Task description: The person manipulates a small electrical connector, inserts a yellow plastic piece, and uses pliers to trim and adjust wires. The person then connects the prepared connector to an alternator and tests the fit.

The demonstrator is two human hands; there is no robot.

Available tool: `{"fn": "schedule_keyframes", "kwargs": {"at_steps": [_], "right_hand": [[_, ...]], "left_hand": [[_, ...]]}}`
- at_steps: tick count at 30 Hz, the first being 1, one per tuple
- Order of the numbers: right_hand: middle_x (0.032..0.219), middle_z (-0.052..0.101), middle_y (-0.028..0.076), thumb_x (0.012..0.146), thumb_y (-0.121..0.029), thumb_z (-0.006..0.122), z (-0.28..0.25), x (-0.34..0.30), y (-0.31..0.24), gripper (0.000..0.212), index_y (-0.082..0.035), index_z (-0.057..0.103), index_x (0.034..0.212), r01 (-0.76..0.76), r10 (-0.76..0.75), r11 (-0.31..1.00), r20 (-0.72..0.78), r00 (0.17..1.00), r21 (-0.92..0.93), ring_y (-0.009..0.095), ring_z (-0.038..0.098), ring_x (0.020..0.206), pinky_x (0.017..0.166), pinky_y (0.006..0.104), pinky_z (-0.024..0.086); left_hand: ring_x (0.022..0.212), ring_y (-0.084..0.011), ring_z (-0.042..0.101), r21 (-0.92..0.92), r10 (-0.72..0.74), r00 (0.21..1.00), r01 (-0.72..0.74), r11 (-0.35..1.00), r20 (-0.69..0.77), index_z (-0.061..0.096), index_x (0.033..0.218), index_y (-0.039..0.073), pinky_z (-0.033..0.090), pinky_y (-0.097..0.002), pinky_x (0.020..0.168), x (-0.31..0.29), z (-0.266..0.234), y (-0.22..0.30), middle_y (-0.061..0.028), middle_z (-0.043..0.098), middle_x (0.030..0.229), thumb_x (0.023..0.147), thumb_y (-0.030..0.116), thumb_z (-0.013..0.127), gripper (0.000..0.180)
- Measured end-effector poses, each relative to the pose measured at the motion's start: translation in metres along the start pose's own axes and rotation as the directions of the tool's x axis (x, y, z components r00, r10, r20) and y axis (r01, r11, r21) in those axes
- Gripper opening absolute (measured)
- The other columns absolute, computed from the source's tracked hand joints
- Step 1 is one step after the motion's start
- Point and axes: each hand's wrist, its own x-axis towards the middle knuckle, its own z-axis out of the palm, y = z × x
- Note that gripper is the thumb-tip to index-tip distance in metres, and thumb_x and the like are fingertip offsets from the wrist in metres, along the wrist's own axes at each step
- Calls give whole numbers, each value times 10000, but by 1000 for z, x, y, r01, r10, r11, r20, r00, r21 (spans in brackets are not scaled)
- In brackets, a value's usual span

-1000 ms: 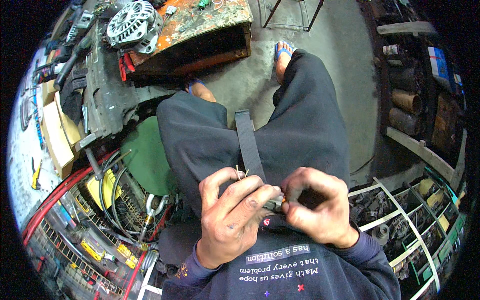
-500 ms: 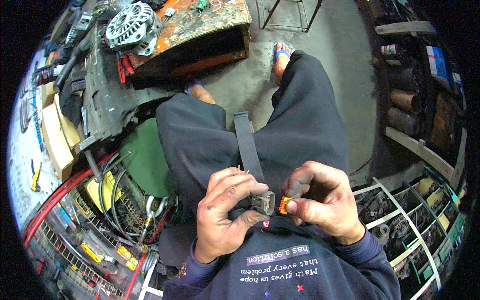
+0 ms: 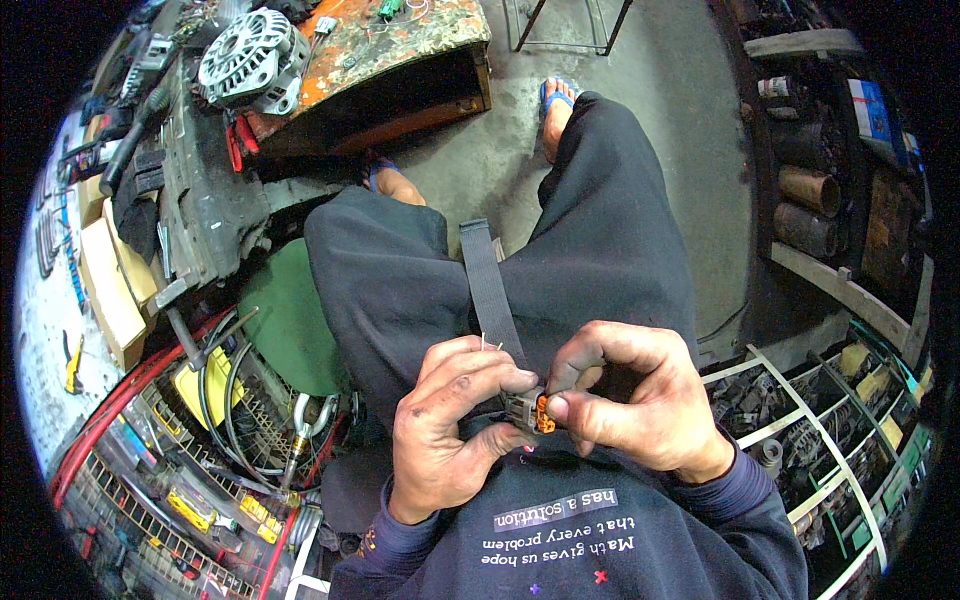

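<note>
Seated over the lap, the left hand [image 3: 450, 425] pinches a small grey plug [image 3: 524, 408] — the right hand [image 3: 630, 405] presses an orange clip [image 3: 544, 414] against its end, fingers closed on it. A grey strap [image 3: 487, 285] runs up between the knees.

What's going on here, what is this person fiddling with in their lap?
A seated person holds a small grey connector over their lap. The left hand grips it while the right hand pinches its orange insert. A black strap lies between the knees. An alternator sits on the workbench ahead.
</note>
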Motion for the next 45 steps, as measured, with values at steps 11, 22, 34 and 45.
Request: {"fn": "schedule_keyframes", "kwargs": {"at_steps": [11, 22, 34, 45], "right_hand": [[978, 742, 161, 897, -62, 805, -1, -1, 17, 177, 36, 730, 1023, 436, -465, 756, 67, 883, -489, 241, 730, 871, 765, 346, 570], [1049, 727, 158, 848, 18, 817, 2, -3, 10, 289, 32, 727, 1123, 541, -556, 656, 146, 818, -526, 204, 716, 838, 717, 310, 589], [1042, 730, 164, 794, -11, 869, -3, -6, 0, 299, 13, 746, 1066, 520, -511, 586, 214, 832, -622, 302, 761, 923, 785, 369, 620], [1004, 758, 169, 784, -10, 874, -9, -7, -1, 214, 20, 756, 960, 457, -453, 645, 175, 874, -613, 299, 781, 907, 768, 350, 623]], "left_hand": [[1120, -292, 673, -163, -81, 996, 73, 984, -39, 779, 1132, 21, 487, -443, 1069, -5, 5, -2, -107, 761, 1090, 777, 430, 900, 555], [1101, -275, 678, -262, -89, 994, 69, 963, -66, 771, 1126, 1, 473, -451, 1085, -4, 7, -4, -112, 764, 1072, 765, 375, 924, 542], [1103, -292, 665, -90, -20, 999, 16, 996, -43, 807, 1119, 65, 518, -426, 1012, -3, 3, -2, -79, 769, 1087, 746, 340, 922, 478], [1082, -306, 644, 47, 63, 997, -61, 997, -37, 818, 1144, 87, 530, -429, 974, 0, 4, 1, -84, 768, 1096, 764, 345, 904, 467]]}}
